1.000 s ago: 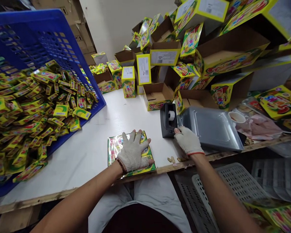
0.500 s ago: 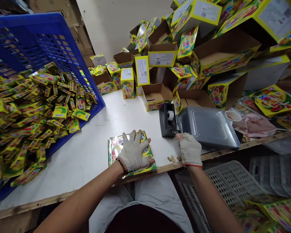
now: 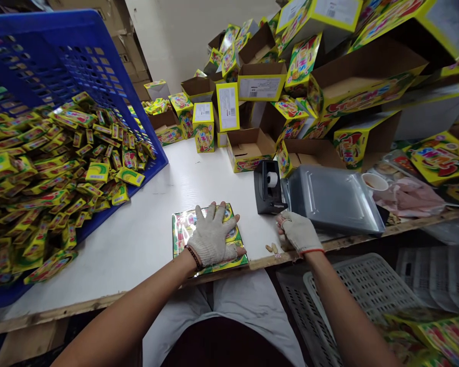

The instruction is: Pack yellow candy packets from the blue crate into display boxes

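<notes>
Under my left hand (image 3: pixel 216 234) lies a flat tray of small yellow-green boxes with a shiny clear cover (image 3: pixel 181 224), at the table's front edge. That hand, in a pale fingerless glove, presses on it with fingers spread. My right hand (image 3: pixel 298 232), gloved likewise, is closed just in front of the black tape dispenser (image 3: pixel 263 191), which bears a white roll of tape (image 3: pixel 272 179). Whether a strip of tape is between the right fingertips is too small to tell. A few peanuts (image 3: pixel 271 248) lie by the right hand.
A blue basket (image 3: pixel 158 158) full of small yellow boxes stands at left. Open printed cartons (image 3: pixel 252 148) pile up at the back and right. A stack of clear plastic trays (image 3: pixel 332 196) and a paper cup (image 3: pixel 374 182) sit to the right. A white crate (image 3: pixel 367 285) is below the table.
My right hand has drawn slightly back from the tape dispenser's front toward me, its fingers still closed. My left hand stays on the covered tray. The view has shifted a little.
</notes>
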`<action>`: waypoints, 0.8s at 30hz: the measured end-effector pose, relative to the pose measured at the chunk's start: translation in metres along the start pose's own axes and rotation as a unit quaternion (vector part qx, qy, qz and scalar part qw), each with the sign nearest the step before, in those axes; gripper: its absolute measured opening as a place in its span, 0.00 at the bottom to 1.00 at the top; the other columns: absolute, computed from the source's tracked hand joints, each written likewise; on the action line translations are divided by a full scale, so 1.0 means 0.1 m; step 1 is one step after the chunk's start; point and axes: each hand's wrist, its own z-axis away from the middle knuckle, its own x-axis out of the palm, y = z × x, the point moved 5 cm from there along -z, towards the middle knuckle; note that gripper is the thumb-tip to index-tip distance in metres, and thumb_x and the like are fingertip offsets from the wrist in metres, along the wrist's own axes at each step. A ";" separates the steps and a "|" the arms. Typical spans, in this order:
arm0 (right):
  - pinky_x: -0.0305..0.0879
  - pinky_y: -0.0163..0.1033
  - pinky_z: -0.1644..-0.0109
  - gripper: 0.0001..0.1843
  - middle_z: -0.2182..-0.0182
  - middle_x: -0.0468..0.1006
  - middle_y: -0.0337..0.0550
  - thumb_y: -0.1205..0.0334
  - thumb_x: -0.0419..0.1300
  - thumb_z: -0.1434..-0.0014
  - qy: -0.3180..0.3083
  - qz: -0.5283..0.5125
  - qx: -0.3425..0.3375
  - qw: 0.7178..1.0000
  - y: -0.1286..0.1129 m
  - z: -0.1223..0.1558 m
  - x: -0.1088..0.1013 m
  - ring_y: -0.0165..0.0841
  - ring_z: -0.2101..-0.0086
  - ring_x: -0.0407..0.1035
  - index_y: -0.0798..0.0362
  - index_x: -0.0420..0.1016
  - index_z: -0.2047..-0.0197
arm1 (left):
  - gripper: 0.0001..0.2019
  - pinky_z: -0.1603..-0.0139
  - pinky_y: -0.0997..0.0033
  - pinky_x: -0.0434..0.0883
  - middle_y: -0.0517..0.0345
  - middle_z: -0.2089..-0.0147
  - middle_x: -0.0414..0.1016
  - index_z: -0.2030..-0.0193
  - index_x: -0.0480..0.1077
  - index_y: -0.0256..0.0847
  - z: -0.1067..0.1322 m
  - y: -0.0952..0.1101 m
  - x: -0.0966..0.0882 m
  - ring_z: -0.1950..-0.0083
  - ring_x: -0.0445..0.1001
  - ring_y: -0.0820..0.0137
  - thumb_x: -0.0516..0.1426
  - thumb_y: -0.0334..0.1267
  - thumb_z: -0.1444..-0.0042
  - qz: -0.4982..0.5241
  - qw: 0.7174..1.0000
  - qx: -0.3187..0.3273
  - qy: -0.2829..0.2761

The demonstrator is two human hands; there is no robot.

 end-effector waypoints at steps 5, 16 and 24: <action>0.51 0.30 0.82 0.13 0.86 0.63 0.32 0.53 0.60 0.53 -0.217 0.054 -0.019 0.975 -0.25 0.22 0.21 0.24 0.84 0.57 0.51 0.63 0.78 | 0.48 0.34 0.20 0.44 0.36 0.25 0.52 0.28 0.57 0.45 0.00 0.00 0.02 0.27 0.51 0.35 0.54 0.73 0.49 -0.005 1.000 0.002 0.011; 0.50 0.30 0.80 0.18 0.85 0.60 0.29 0.50 0.64 0.54 -0.496 0.162 -0.137 0.842 -0.74 -0.01 0.83 0.24 0.83 0.56 0.52 0.63 0.80 | 0.37 0.34 0.22 0.48 0.37 0.26 0.54 0.30 0.59 0.45 0.00 -0.02 0.00 0.27 0.52 0.37 0.49 0.65 0.39 0.002 1.000 0.003 0.013; 0.55 0.28 0.80 0.22 0.85 0.68 0.32 0.46 0.68 0.58 -0.504 0.087 -0.077 0.856 -0.46 -0.06 0.95 0.24 0.83 0.61 0.53 0.65 0.80 | 0.24 0.33 0.24 0.50 0.44 0.26 0.55 0.33 0.64 0.51 -0.02 -0.05 0.02 0.27 0.53 0.43 0.52 0.49 0.34 0.026 0.999 -0.026 0.021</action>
